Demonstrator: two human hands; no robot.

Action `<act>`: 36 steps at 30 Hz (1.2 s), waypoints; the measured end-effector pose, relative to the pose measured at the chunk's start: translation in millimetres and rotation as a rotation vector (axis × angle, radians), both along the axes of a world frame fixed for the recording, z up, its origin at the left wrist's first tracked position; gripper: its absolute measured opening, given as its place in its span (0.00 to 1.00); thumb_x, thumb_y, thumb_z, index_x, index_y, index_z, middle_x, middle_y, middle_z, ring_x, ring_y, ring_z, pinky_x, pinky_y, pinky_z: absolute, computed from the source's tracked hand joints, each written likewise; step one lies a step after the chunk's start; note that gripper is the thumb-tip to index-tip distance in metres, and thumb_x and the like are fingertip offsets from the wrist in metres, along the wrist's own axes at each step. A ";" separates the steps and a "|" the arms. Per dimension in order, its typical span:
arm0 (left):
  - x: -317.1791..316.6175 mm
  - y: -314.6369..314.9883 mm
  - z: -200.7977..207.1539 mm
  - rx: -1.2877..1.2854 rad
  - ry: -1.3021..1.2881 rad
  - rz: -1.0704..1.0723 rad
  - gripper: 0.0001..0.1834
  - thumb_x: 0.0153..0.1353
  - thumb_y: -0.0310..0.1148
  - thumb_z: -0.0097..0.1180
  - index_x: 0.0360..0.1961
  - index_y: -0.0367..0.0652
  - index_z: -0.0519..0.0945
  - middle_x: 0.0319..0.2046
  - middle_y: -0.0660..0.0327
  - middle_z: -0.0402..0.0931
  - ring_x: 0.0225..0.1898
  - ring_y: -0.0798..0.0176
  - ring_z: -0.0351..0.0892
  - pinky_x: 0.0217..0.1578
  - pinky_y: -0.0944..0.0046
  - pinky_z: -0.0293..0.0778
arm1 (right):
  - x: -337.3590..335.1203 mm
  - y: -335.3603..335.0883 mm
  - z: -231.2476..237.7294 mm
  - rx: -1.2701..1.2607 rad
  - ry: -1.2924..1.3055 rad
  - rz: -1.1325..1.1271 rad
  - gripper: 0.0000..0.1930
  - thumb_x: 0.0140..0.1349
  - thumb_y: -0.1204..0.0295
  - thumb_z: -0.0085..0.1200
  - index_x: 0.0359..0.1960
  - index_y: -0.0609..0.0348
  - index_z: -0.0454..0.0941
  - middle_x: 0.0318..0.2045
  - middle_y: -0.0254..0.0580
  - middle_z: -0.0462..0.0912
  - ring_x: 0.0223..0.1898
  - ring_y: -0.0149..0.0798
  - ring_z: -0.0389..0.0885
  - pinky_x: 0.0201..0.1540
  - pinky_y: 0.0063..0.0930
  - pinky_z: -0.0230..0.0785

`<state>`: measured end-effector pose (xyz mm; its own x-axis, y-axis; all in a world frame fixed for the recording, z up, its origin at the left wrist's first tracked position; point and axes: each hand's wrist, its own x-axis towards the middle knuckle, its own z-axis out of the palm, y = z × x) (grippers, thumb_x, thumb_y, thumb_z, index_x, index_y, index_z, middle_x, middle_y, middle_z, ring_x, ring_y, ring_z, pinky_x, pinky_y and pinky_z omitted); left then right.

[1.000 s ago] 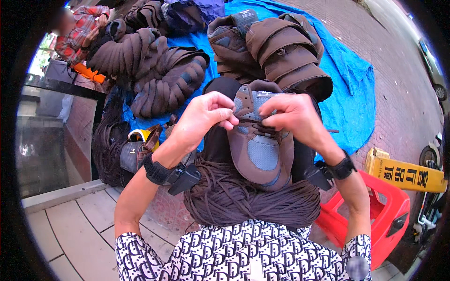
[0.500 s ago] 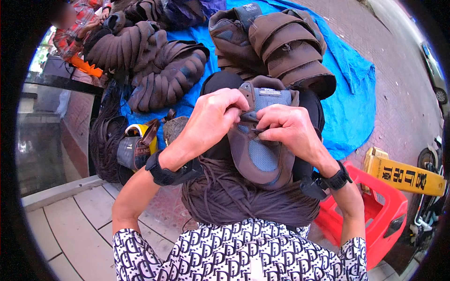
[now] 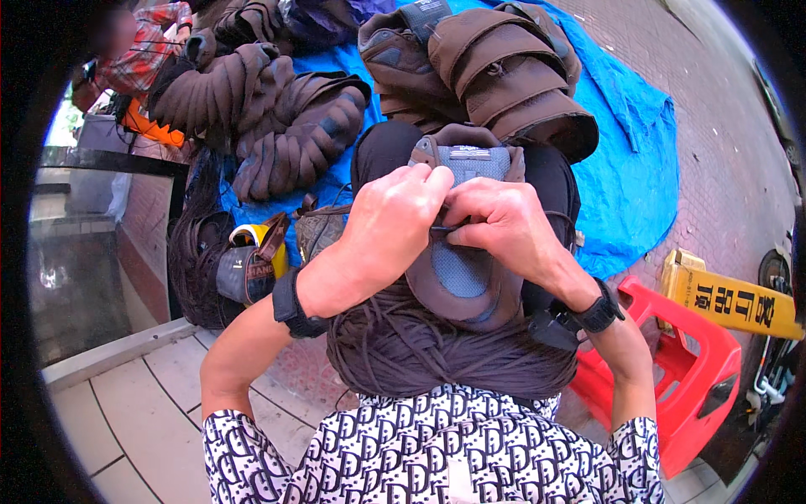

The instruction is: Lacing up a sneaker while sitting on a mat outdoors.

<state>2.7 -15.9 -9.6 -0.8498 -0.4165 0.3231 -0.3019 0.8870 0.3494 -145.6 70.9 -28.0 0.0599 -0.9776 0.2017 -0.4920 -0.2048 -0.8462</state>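
The right hand (image 3: pixel 508 225) pinches a lace (image 3: pixel 443 228) over a shoe (image 3: pixel 460 273); the left hand (image 3: pixel 396 220) is curled beside it, whether gripping I cannot tell. Below both lies a cord bundle (image 3: pixel 445 361).

1. You look through the left of two fisheye cameras worn side by side on your head; the picture is upright and unmirrored.
2. It points down and forward over your lap: your patterned shirt (image 3: pixel 378 454) lies along the lower edge, with your left hand (image 3: pixel 399 218) and right hand (image 3: pixel 499 218) close, near mid-frame.
3. Past your knees (image 3: pixel 379 153) it reaches the blue sheet (image 3: pixel 638 143) and the pavement (image 3: pixel 714 118).
4. The wide lens curves the joints of your floor tiles (image 3: pixel 134 412) near the dark rim.
5. The person (image 3: pixel 151 63) at upper left seems well apart from you, though depth there is hard to judge.
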 end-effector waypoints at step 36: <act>-32.5 -12.1 29.9 -0.294 -0.897 -0.271 0.09 0.51 0.32 0.49 0.29 0.37 0.73 0.18 0.49 0.74 0.23 0.53 0.78 0.22 0.57 0.73 | -23.1 32.2 -21.6 -0.378 -0.024 0.013 0.08 0.42 0.76 0.59 0.27 0.64 0.79 0.24 0.39 0.79 0.22 0.32 0.76 0.26 0.23 0.68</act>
<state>-29.7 -28.0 20.3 -0.8856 -0.1774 -0.4293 -0.1206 0.9803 -0.1563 -168.7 103.1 -49.6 0.0624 -0.8334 0.5492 -0.4687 -0.5103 -0.7211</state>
